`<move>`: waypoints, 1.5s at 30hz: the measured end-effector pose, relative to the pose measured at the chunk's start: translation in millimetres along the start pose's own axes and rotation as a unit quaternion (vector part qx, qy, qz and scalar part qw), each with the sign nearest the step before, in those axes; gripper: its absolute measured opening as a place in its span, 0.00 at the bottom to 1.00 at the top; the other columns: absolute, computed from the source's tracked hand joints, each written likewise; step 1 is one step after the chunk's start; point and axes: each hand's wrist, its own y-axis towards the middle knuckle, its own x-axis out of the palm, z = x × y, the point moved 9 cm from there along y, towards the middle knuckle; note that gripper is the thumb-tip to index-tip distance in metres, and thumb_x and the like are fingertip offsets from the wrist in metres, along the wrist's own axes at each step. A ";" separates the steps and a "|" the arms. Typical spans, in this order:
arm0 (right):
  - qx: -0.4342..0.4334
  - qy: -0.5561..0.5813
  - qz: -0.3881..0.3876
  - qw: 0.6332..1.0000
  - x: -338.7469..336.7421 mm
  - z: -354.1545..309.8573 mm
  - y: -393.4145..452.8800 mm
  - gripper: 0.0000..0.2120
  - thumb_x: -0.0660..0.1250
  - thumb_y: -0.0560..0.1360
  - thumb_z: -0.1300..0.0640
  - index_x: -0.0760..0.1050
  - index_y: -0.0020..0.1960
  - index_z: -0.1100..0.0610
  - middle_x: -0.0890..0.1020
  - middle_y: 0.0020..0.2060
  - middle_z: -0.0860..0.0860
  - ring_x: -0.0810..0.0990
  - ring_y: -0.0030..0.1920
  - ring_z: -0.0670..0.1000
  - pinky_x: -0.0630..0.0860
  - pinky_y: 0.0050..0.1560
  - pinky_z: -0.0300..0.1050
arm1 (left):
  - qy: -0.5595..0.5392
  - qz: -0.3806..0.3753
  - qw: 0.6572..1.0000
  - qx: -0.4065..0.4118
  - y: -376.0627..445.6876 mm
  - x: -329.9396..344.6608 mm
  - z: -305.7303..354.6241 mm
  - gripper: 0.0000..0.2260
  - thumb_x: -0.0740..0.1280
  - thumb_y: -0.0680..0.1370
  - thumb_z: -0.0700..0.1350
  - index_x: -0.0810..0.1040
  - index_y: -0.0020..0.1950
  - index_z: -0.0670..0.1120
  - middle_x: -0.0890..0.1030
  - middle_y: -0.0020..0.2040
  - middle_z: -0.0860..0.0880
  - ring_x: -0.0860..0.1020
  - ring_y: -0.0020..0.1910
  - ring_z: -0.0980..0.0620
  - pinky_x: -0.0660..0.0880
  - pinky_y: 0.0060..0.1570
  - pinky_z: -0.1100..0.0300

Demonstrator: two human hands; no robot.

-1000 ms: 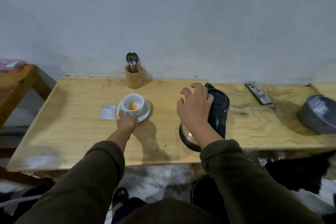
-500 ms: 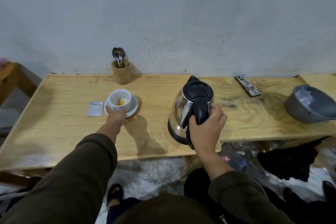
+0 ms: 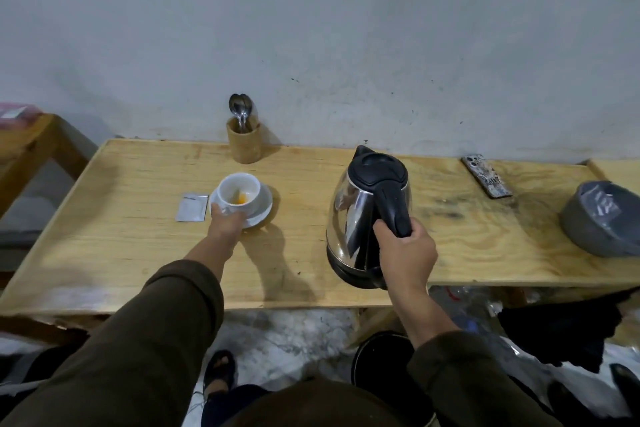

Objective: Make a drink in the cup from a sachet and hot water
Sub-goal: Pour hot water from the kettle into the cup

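Kettle (image 3: pixel 367 215) upright, spout toward the wall, right hand (image 3: pixel 407 250) clenched round its handle.

Between the cup (image 3: pixel 240 189) on its saucer (image 3: pixel 261 208) and the kettle (image 3: pixel 367 218) lies a bare strip of tabletop (image 3: pixel 121 243), wide enough for a hand to pass. The left hand (image 3: pixel 227 221) blocks the near side of the saucer; the sachet (image 3: pixel 191 207) lies flat just left of it. Behind the cup, the spoon holder (image 3: pixel 243 144) stands by the wall. The right hand (image 3: pixel 407 253) closes the kettle's near side. Right of the kettle the wood is bare up to the phone (image 3: pixel 486 176) and grey bowl (image 3: pixel 602 224).
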 end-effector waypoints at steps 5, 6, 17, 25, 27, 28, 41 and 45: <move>-0.101 -0.068 -0.087 0.989 17.3 -49.6 9.7 0.05 0.71 0.69 0.54 0.76 0.39 0.53 0.78 0.31 0.45 0.76 0.33 0.43 0.68 0.31 0.37 | 0.012 0.007 1.000 -0.005 -1.4 -5.0 0.7 0.37 0.63 0.72 0.47 0.49 0.78 0.56 0.67 0.72 0.47 0.69 0.68 0.41 0.68 0.65 0.44; -0.120 -0.090 -0.103 0.983 22.8 -59.5 11.6 0.06 0.71 0.69 0.53 0.76 0.39 0.53 0.77 0.31 0.45 0.75 0.33 0.43 0.68 0.31 0.37 | 0.015 0.008 1.000 -0.011 -2.1 -5.8 0.7 0.37 0.63 0.72 0.47 0.49 0.78 0.55 0.68 0.71 0.46 0.69 0.68 0.41 0.69 0.65 0.44; -0.253 -0.318 -0.259 0.876 119.3 -134.2 17.4 0.12 0.71 0.66 0.49 0.77 0.39 0.58 0.79 0.32 0.52 0.76 0.34 0.52 0.71 0.33 0.42 | -0.001 -0.015 1.000 -0.012 -6.1 -6.6 4.8 0.30 0.60 0.75 0.43 0.55 0.76 0.52 0.68 0.70 0.45 0.69 0.64 0.44 0.67 0.60 0.48; -0.270 -0.409 -0.316 0.812 171.1 -146.4 15.6 0.13 0.71 0.65 0.49 0.69 0.33 0.55 0.72 0.29 0.50 0.72 0.31 0.50 0.63 0.28 0.41 | -0.008 -0.043 0.999 -0.014 -10.0 -4.7 6.2 0.30 0.59 0.76 0.42 0.54 0.77 0.52 0.71 0.67 0.45 0.70 0.67 0.41 0.67 0.60 0.49; -0.276 -0.419 -0.322 0.803 179.3 -150.1 14.1 0.14 0.71 0.65 0.49 0.68 0.32 0.54 0.72 0.30 0.50 0.72 0.33 0.52 0.61 0.27 0.40 | -0.009 -0.039 0.999 -0.014 -10.5 -5.1 6.7 0.27 0.58 0.77 0.41 0.55 0.76 0.52 0.71 0.65 0.45 0.70 0.66 0.42 0.66 0.59 0.48; -0.278 -0.425 -0.324 0.798 181.9 -151.3 13.6 0.14 0.71 0.65 0.50 0.67 0.32 0.55 0.72 0.30 0.50 0.72 0.34 0.52 0.61 0.27 0.40 | -0.007 -0.043 0.999 -0.016 -12.2 -4.1 7.2 0.27 0.59 0.77 0.41 0.56 0.75 0.52 0.71 0.64 0.46 0.70 0.66 0.42 0.66 0.61 0.48; -0.263 -0.475 -0.345 0.766 200.4 -150.4 7.8 0.12 0.71 0.66 0.53 0.70 0.37 0.58 0.72 0.31 0.51 0.70 0.32 0.49 0.64 0.28 0.39 | 0.020 -0.025 0.999 -0.013 -10.7 -14.3 2.9 0.34 0.62 0.75 0.47 0.51 0.78 0.55 0.68 0.74 0.46 0.70 0.69 0.41 0.68 0.69 0.43; -0.261 -0.478 -0.342 0.766 201.1 -146.6 8.5 0.12 0.71 0.66 0.53 0.72 0.41 0.59 0.71 0.32 0.51 0.72 0.35 0.52 0.65 0.29 0.39 | 0.030 -0.020 0.999 -0.010 -11.3 -15.7 3.6 0.34 0.62 0.76 0.46 0.50 0.79 0.54 0.68 0.74 0.47 0.69 0.69 0.42 0.68 0.69 0.44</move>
